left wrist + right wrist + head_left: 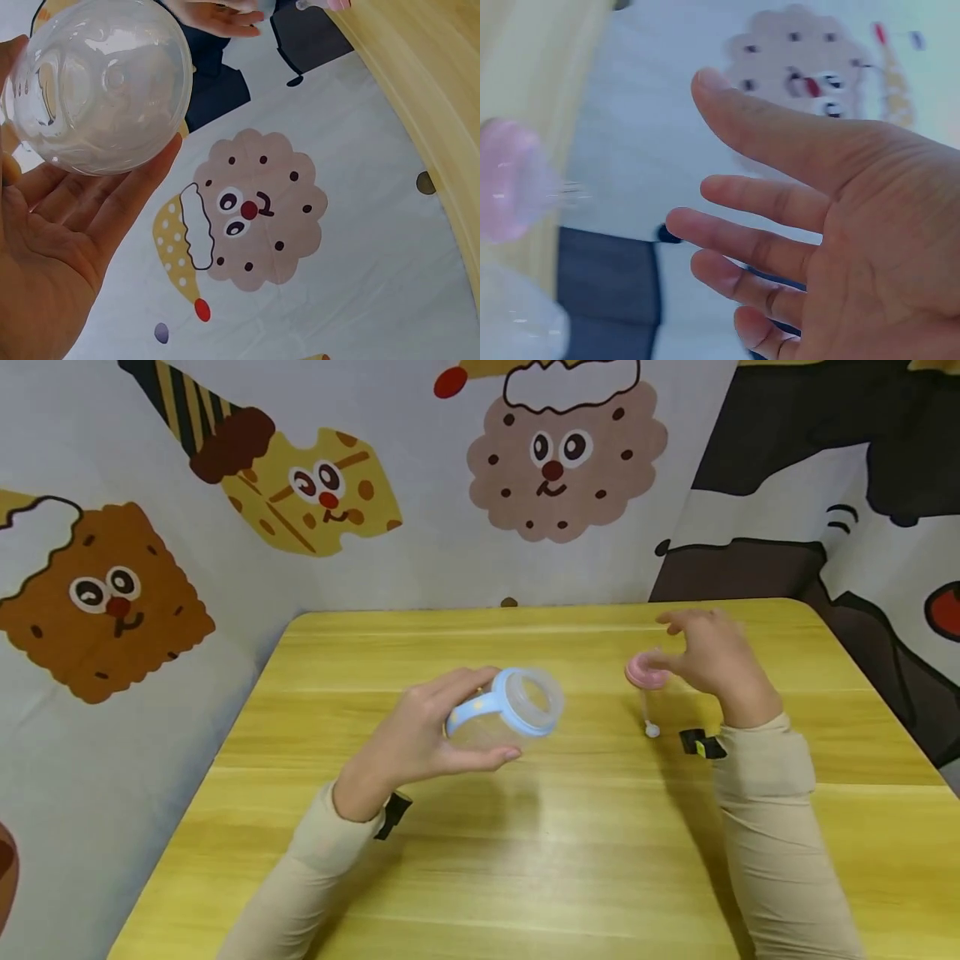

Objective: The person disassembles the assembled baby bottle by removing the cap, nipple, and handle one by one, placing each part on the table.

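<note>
My left hand [420, 718] grips a clear bottle [480, 731] with a pale blue collar and handle, held tilted above the table. In the left wrist view, the fingers and palm of the left hand [67, 247] support the rounded clear body of the bottle [112, 90]. On the right, a pink lid [643, 672] has a thin straw with a white weight [652, 729] at its end. My right hand [716, 656] hovers beside that lid, its thumb overlapping it in the head view. The right wrist view shows the right hand [855, 217] with fingers spread, apart from the pink lid [510, 180].
A clear rounded object [517, 319], its kind unclear, lies at the lower left of the right wrist view. The wood-grain table [555, 877] ends at a back edge against a cartoon-printed cloth [420, 577].
</note>
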A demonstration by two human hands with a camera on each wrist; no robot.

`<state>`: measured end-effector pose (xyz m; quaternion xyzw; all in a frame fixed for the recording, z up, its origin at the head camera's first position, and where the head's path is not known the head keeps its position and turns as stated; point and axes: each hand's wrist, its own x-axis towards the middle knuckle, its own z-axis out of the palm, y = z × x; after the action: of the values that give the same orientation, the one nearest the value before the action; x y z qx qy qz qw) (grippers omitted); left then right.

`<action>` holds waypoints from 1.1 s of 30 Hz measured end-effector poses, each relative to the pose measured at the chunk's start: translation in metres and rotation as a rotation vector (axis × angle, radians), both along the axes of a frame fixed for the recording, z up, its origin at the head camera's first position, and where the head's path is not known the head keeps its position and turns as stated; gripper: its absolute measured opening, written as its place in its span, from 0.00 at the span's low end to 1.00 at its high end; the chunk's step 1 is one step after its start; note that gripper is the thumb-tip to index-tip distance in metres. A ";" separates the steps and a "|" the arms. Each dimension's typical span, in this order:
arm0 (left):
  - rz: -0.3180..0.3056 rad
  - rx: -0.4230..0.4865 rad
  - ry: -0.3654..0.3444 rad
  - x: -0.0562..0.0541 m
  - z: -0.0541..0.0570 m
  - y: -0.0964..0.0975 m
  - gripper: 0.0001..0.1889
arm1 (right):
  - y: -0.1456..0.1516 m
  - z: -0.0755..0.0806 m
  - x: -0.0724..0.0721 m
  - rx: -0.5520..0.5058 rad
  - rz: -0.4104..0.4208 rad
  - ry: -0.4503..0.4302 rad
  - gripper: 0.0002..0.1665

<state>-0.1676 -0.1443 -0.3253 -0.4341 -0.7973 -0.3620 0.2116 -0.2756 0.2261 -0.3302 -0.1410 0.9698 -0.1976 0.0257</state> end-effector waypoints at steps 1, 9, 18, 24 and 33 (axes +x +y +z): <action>0.004 0.000 0.000 0.000 0.001 -0.001 0.35 | -0.002 0.007 0.004 -0.012 -0.002 0.009 0.42; 0.032 0.041 0.001 0.005 0.008 -0.008 0.34 | -0.032 0.047 0.052 -0.184 0.154 0.160 0.27; 0.018 0.096 -0.020 0.012 0.021 -0.009 0.35 | -0.071 0.064 0.092 -0.374 0.404 0.046 0.17; 0.005 0.118 -0.014 0.016 0.025 -0.009 0.34 | -0.092 0.046 0.095 -0.495 0.489 -0.132 0.23; -0.012 0.142 -0.006 0.019 0.029 -0.011 0.34 | -0.115 0.037 0.099 -0.580 0.514 -0.067 0.19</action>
<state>-0.1490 -0.1556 -0.2962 -0.4216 -0.7677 -0.4202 0.2375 -0.1762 0.1111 -0.2936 -0.3741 0.8054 -0.4550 0.0651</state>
